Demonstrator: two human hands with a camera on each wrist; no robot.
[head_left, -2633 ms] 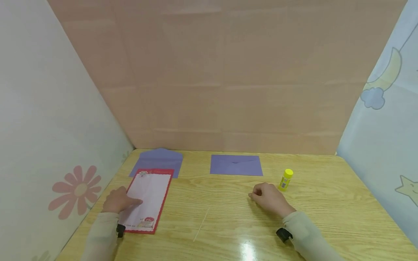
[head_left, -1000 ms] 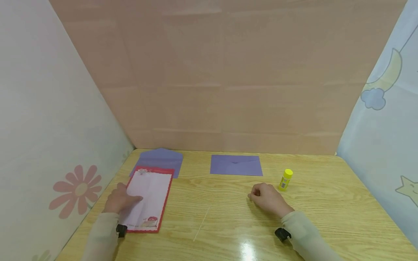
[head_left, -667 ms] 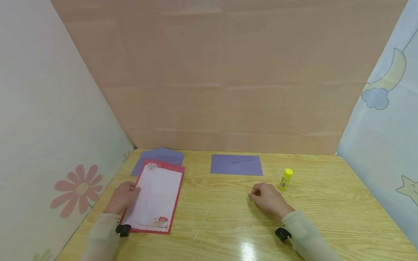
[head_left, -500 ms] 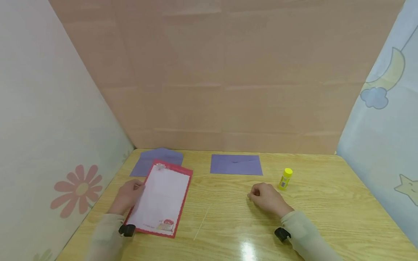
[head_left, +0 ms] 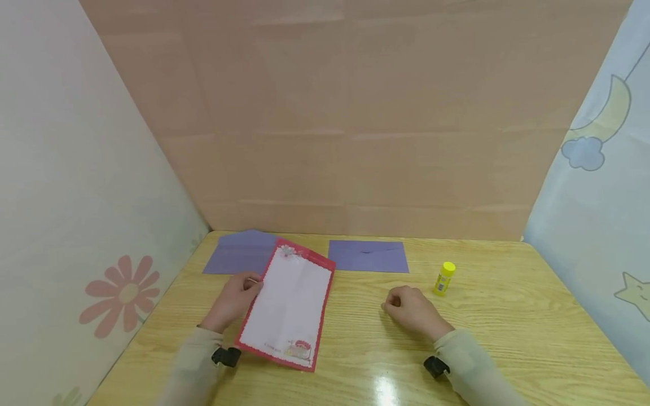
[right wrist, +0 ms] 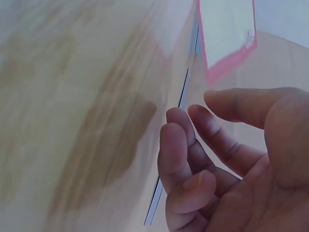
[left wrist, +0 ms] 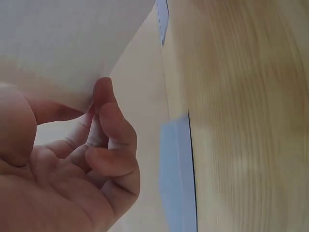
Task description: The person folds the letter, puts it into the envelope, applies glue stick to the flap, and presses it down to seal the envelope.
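My left hand (head_left: 235, 299) pinches a sheet of letter paper (head_left: 289, 301) by its left edge. The sheet is white with a red scalloped border and small printed pictures, and it is lifted above the table. In the left wrist view, the thumb and the fingertips (left wrist: 103, 89) meet on the paper's (left wrist: 72, 38) plain underside. My right hand (head_left: 415, 310) rests on the table with loosely curled fingers and nothing in it. Just beyond it stands a yellow glue stick (head_left: 444, 279). The right wrist view has the raised sheet (right wrist: 227, 34) beyond the right hand (right wrist: 227, 159).
At the back left of the wooden table (head_left: 508, 316) lies a purple envelope (head_left: 241, 256) with its flap up, its right part behind the paper. A second purple envelope (head_left: 370, 256), flap folded down, lies back centre. Walls (head_left: 345, 113) stand behind and at both sides.
The letter paper, flat on the table at first, has been picked up by its left edge and carried right by my left hand, tilting. The right hand stays nearly still.
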